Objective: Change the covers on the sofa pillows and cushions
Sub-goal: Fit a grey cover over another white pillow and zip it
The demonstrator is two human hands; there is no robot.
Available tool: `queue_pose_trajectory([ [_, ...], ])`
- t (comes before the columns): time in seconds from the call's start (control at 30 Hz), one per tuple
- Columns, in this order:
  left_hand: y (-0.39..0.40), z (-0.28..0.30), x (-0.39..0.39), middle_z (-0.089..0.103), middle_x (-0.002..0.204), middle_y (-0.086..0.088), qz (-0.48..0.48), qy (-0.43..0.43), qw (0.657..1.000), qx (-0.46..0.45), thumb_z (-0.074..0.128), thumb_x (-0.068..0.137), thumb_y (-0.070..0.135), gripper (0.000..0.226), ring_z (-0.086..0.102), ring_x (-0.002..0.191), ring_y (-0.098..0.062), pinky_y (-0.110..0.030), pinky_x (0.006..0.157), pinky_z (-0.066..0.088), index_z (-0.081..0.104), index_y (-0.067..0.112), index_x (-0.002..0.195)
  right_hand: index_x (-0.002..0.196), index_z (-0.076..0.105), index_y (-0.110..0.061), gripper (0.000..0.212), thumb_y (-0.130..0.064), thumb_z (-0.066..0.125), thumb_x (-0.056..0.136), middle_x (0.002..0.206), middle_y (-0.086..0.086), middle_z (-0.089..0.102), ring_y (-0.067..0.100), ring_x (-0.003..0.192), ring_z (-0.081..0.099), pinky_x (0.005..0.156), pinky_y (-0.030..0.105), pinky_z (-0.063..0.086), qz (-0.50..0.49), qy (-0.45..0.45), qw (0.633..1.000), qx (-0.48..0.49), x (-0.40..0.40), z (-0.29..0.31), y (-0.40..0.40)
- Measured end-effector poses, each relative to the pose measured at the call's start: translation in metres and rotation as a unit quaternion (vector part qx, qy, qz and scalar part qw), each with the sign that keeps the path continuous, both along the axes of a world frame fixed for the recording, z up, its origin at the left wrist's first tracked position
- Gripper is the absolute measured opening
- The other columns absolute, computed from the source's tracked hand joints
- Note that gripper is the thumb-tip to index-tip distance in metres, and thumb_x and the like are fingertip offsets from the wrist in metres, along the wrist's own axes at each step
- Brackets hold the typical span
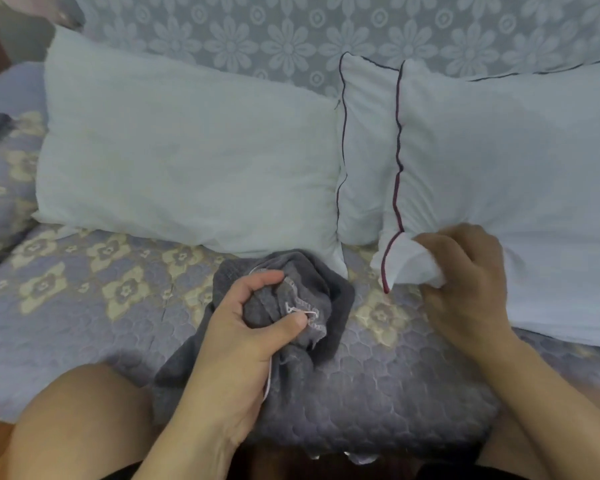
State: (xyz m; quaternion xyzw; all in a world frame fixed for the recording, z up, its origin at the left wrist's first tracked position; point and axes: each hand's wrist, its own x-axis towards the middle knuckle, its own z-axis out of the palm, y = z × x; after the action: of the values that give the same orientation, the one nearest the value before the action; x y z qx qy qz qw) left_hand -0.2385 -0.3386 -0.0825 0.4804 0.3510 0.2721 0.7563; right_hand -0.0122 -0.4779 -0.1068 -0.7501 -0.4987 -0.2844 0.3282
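Observation:
My left hand [253, 317] grips a bunched grey cover [312, 289] with a pale stitched hem, lying on the quilted sofa seat. My right hand [465, 282] pinches the lower left corner of a bare white pillow [520, 161] edged with dark red piping, on the right. A second piped white pillow [368, 150] stands behind it, mostly hidden. A plain white pillow [187, 157] leans against the backrest on the left.
The sofa seat [84, 306] wears a lilac quilted spread with cream flowers. The backrest [291, 36] has a grey floral lace cover. My knees show at the bottom left and bottom right, close to the seat's front edge.

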Motion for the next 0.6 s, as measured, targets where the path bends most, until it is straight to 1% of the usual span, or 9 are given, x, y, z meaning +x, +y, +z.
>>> queue_pose_trajectory([
  [0.07,-0.001,0.001,0.011,0.076,0.107,-0.012,0.008,0.018,0.998,0.062,0.078,0.074,-0.012,0.051,0.073,0.1,-0.031,-0.045,0.088,0.057,0.073,0.029,0.104,0.113,0.057,-0.015,0.048,-0.004,0.064,0.067,0.102,0.003,0.048,0.029,0.09,0.049,0.074,0.043,0.038,0.025,0.028,0.998,0.057,-0.023,0.03,0.008],
  [0.1,-0.002,0.001,0.016,0.075,0.107,-0.009,0.013,0.026,0.996,0.086,0.078,0.077,-0.011,0.05,0.073,0.1,-0.03,-0.047,0.089,0.058,0.073,0.031,0.104,0.116,0.053,-0.017,0.049,-0.008,0.062,0.068,0.106,0.002,0.045,0.028,0.094,0.048,0.077,0.042,0.038,0.029,0.039,0.996,0.074,-0.036,0.039,0.013],
  [0.17,-0.004,0.002,0.02,0.076,0.105,-0.006,0.026,0.03,0.994,0.106,0.08,0.079,-0.005,0.045,0.073,0.099,-0.027,-0.051,0.09,0.058,0.071,0.031,0.105,0.118,0.049,-0.02,0.056,-0.006,0.068,0.067,0.115,0.004,0.042,0.028,0.101,0.046,0.08,0.047,0.042,0.034,0.048,0.996,0.073,-0.059,0.042,0.026],
  [0.23,-0.005,0.002,0.02,0.075,0.108,-0.007,0.039,0.027,0.994,0.097,0.082,0.078,0.005,0.04,0.072,0.102,-0.031,-0.055,0.095,0.056,0.071,0.03,0.108,0.118,0.049,-0.024,0.061,-0.002,0.073,0.066,0.125,0.007,0.038,0.028,0.106,0.042,0.082,0.05,0.044,0.04,0.047,0.998,0.028,-0.073,0.024,0.039],
  [0.3,-0.004,0.001,0.016,0.076,0.107,-0.012,0.06,0.012,0.997,0.053,0.078,0.082,0.001,0.036,0.071,0.102,-0.037,-0.057,0.098,0.054,0.071,0.026,0.107,0.117,0.05,-0.027,0.058,-0.003,0.072,0.069,0.129,0.009,0.038,0.029,0.108,0.041,0.083,0.048,0.043,0.048,0.058,0.997,-0.008,-0.078,0.001,0.046],
  [0.33,-0.003,0.002,0.014,0.076,0.104,-0.014,0.072,0.001,0.997,0.023,0.074,0.085,-0.004,0.035,0.073,0.099,-0.035,-0.054,0.096,0.055,0.07,0.022,0.108,0.115,0.051,-0.028,0.055,-0.004,0.072,0.07,0.128,0.008,0.039,0.03,0.108,0.042,0.084,0.048,0.042,0.05,0.066,0.996,-0.016,-0.079,-0.007,0.048],
  [0.4,-0.002,0.002,0.008,0.077,0.099,-0.015,0.078,-0.02,0.996,-0.024,0.067,0.088,-0.007,0.031,0.074,0.092,-0.031,-0.045,0.087,0.058,0.067,0.016,0.109,0.111,0.054,-0.03,0.042,-0.013,0.069,0.075,0.126,0.006,0.042,0.03,0.107,0.044,0.084,0.045,0.04,0.054,0.074,0.996,-0.02,-0.079,-0.014,0.05],
  [0.47,-0.002,0.001,0.004,0.077,0.097,-0.016,0.081,-0.021,0.996,-0.044,0.066,0.088,-0.007,0.03,0.074,0.088,-0.03,-0.042,0.08,0.059,0.066,0.014,0.109,0.108,0.056,-0.03,0.036,-0.016,0.069,0.078,0.121,0.003,0.045,0.029,0.105,0.045,0.082,0.043,0.04,0.051,0.066,0.996,-0.009,-0.079,-0.014,0.051],
  [0.6,0.005,-0.004,0.001,0.076,0.098,-0.019,0.146,0.016,0.989,-0.001,0.071,0.085,-0.008,0.031,0.073,0.092,-0.039,-0.051,0.084,0.06,0.068,0.019,0.1,0.105,0.06,-0.029,0.058,0.005,0.082,0.063,0.118,0.0,0.043,0.028,0.105,0.043,0.073,0.048,0.046,0.042,0.116,0.992,0.032,-0.079,-0.013,0.045],
])
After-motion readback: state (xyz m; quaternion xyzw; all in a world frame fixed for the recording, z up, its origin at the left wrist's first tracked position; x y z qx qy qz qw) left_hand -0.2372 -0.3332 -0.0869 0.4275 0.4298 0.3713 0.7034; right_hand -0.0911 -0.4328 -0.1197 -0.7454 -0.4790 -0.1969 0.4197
